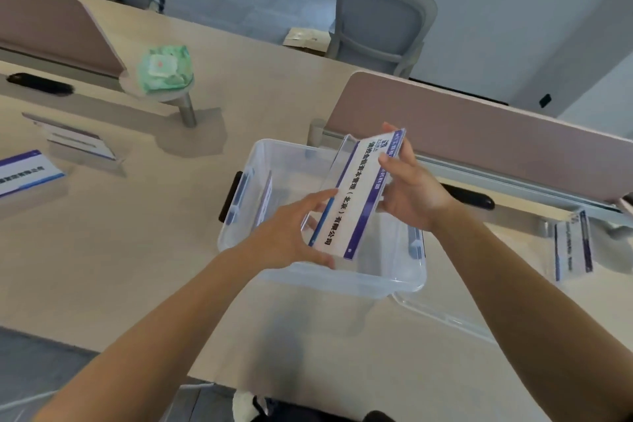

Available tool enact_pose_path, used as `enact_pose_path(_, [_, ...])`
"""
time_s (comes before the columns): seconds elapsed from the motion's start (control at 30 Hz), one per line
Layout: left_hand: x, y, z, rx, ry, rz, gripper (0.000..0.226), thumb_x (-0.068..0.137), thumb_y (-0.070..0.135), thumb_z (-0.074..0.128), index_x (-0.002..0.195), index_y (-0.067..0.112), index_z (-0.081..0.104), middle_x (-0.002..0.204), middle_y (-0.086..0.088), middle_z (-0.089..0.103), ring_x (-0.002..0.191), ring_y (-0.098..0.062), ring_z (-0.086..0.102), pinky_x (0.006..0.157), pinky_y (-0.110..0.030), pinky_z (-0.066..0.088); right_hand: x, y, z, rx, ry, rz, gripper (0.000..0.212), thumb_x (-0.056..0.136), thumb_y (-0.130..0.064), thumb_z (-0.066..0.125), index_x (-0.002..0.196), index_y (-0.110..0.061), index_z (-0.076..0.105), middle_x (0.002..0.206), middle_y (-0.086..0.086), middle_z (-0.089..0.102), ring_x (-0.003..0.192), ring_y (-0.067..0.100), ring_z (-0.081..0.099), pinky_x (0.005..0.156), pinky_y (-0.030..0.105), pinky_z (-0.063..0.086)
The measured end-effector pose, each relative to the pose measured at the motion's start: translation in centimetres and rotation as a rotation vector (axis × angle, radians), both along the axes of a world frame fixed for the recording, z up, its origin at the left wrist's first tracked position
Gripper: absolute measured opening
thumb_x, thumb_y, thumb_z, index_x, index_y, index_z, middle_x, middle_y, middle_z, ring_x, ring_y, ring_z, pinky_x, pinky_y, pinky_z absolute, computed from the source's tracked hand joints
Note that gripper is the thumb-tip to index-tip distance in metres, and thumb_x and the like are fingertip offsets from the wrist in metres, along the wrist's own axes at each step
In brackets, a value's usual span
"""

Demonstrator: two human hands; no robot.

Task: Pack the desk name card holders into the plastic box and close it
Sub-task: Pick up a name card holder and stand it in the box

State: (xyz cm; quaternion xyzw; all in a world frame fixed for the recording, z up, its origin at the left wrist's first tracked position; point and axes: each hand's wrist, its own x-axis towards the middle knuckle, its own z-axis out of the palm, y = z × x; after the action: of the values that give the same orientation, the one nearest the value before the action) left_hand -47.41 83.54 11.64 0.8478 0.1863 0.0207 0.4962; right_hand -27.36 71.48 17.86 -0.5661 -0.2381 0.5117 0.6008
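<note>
A clear acrylic name card holder (pixel 352 195), flat and rectangular with a white insert, purple bands and black print, is held tilted over the open plastic box (pixel 376 279). The box is translucent, thin-walled and round-cornered, with dark latches on its two short sides; it stands near the front edge of the desk (pixel 120 250), a smooth pale wood-look surface. Another holder (pixel 265 199) already stands inside against the box's left wall.

The left hand (pixel 291 233) clasps the holder's near lower end, thumb on its face and fingers curled beneath. The right hand (pixel 411 188) clamps the far upper edge, fingers wrapped over the top corner. Both hands sit above the box's opening, the holder spanning between them.

Towards the desk's left edge stand two more holders (pixel 82 142) and (pixel 27 171); a further one (pixel 573 247) stands near the right edge. A green soft pack (pixel 166 68) rests on a small round stand. Matte pinkish divider panels (pixel 496 134) run along the back, and a grey moulded office chair (pixel 380 20) stands on grey floor beyond.
</note>
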Motion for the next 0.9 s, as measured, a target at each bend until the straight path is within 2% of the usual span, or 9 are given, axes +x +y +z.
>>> enact_pose_path(0.1, [-0.3,2.2,-0.4,0.013,0.062,-0.003,0.108,0.058,0.039,0.092,0.14,0.055,0.022,0.126,0.02,0.049,0.109,-0.001,0.055,0.093,-0.029,0.052,0.5,1.6,-2.5,0.048,0.093,0.024,0.072,0.08,-0.032,0.076,0.135,-0.054,0.035,0.125,0.014,0.06,0.114,0.037,0.063,0.084,0.057,0.055])
enact_pose_path(0.27, [-0.7,4.9,-0.8,0.07,0.147,0.025,0.115,0.056,0.04,0.093,0.143,0.051,0.019,0.122,0.024,0.052,0.106,0.006,0.053,0.078,-0.003,0.038,1.1,5.0,-6.5,0.074,0.228,0.164,0.106,0.061,-0.045,0.091,0.142,-0.061,0.025,0.136,0.008,0.06,0.122,0.038,0.06,0.084,0.061,0.053])
enact_pose_path(0.33, [-0.4,5.6,-1.3,0.056,0.15,0.032,0.116,0.057,0.04,0.093,0.146,0.046,0.019,0.123,0.024,0.053,0.107,0.01,0.05,0.08,-0.005,0.036,0.5,6.2,-7.6,0.107,0.27,0.154,0.105,0.061,-0.052,0.088,0.148,-0.044,0.029,0.133,0.008,0.063,0.12,0.034,0.062,0.085,0.053,0.055])
enact_pose_path(0.43, [0.4,6.7,-2.3,0.029,0.159,0.005,0.109,0.06,0.038,0.092,0.138,0.057,0.017,0.12,0.031,0.052,0.109,0.018,0.046,0.079,-0.001,0.036,-0.7,7.7,-8.9,0.088,0.318,0.042,0.099,0.055,-0.06,0.086,0.135,-0.013,0.052,0.116,0.013,0.069,0.105,0.033,0.068,0.083,0.044,0.057])
enact_pose_path(0.5, [0.8,7.9,-3.0,0.029,0.164,-0.011,0.103,0.062,0.038,0.09,0.128,0.066,0.016,0.117,0.039,0.047,0.107,0.027,0.041,0.08,0.002,0.036,-1.0,8.6,-9.9,0.065,0.35,-0.046,0.11,0.054,-0.062,0.085,0.141,-0.008,0.044,0.112,0.015,0.067,0.098,0.032,0.068,0.083,0.045,0.057])
enact_pose_path(0.57, [0.9,9.2,-2.7,0.052,0.194,-0.063,0.102,0.062,0.049,0.087,0.135,0.063,0.018,0.123,0.037,0.046,0.116,0.021,0.038,0.095,-0.012,0.038,-0.7,9.2,-10.6,0.052,0.349,-0.122,0.109,0.051,-0.064,0.086,0.136,-0.01,0.044,0.108,0.016,0.063,0.094,0.032,0.067,0.085,0.047,0.057])
enact_pose_path(0.7, [0.3,13.3,-4.1,0.413,0.201,-0.1,0.104,0.059,0.076,0.071,0.146,0.038,0.03,0.151,0.006,0.028,0.139,-0.019,0.013,0.116,-0.044,0.022,0.6,9.2,-12.3,0.03,0.278,-0.169,0.08,0.067,-0.044,0.082,0.135,-0.038,0.039,0.107,0.01,0.061,0.098,0.034,0.064,0.086,0.053,0.054])
enact_pose_path(0.8, [0.4,14.2,-6.2,0.515,0.318,0.047,0.084,0.077,0.062,0.067,0.145,0.031,0.029,0.155,-0.01,-0.005,0.14,-0.027,-0.012,0.118,-0.049,0.007,1.1,9.2,-14.0,-0.054,0.208,-0.128,0.079,0.07,-0.031,0.08,0.135,-0.051,0.039,0.114,0.012,0.048,0.106,0.038,0.052,0.088,0.063,0.047])
enact_pose_path(0.9, [0.2,14.2,-7.8,0.406,0.387,0.153,0.069,0.085,0.045,0.063,0.144,0.034,0.028,0.156,-0.011,-0.008,0.143,-0.031,-0.009,0.118,-0.05,0.014,1.0,10.2,-16.3,-0.19,0.157,-0.089,0.093,0.064,-0.032,0.088,0.14,-0.046,0.036,0.122,0.014,0.053,0.112,0.041,0.055,0.092,0.075,0.041])
